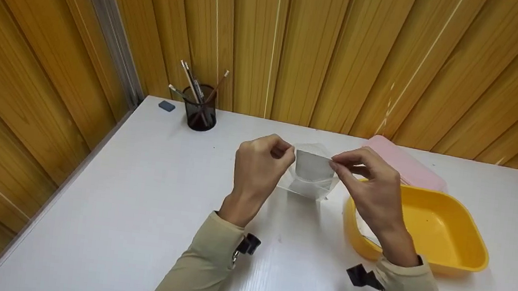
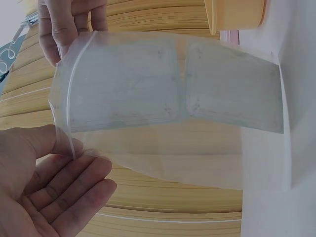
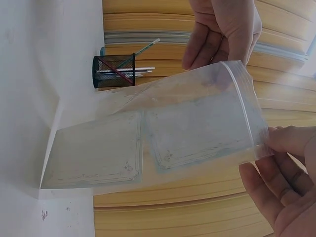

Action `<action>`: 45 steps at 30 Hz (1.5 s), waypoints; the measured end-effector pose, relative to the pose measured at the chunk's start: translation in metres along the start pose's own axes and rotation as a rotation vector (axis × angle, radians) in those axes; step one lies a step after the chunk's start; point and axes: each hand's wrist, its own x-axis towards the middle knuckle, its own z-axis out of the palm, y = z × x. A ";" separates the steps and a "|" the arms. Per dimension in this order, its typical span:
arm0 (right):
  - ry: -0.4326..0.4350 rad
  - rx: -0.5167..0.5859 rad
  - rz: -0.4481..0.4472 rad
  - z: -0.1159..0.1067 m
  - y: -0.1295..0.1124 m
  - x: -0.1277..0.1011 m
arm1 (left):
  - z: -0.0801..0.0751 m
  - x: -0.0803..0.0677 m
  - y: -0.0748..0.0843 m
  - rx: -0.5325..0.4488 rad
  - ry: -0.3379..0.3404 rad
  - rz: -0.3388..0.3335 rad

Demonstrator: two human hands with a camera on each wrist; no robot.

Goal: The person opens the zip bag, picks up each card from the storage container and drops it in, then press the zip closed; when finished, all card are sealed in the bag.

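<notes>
Both hands hold a clear zip bag up over the white table. Inside it lie two pale grey square sheets, side by side. My left hand pinches one end of the bag's zip edge between thumb and fingers. My right hand pinches the other end of that edge. The bag hangs from the zip edge, its bottom close to the table top. In the right wrist view the left hand's fingers show behind the bag's mouth.
A yellow plastic tub sits under my right forearm, with a pink flat box behind it. A black mesh pen cup and a blue eraser stand at the back left. Wood panel walls close the back and left.
</notes>
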 end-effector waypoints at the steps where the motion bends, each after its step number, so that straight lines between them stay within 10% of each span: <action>1: -0.007 0.000 -0.001 0.000 0.000 0.000 | 0.000 0.000 0.000 0.002 0.001 -0.001; 23: -0.201 -0.115 0.095 -0.014 -0.008 0.000 | 0.001 0.000 0.000 0.015 -0.001 -0.011; 45: -0.163 -0.183 0.190 -0.068 0.002 0.001 | 0.001 -0.001 0.000 0.016 0.001 -0.026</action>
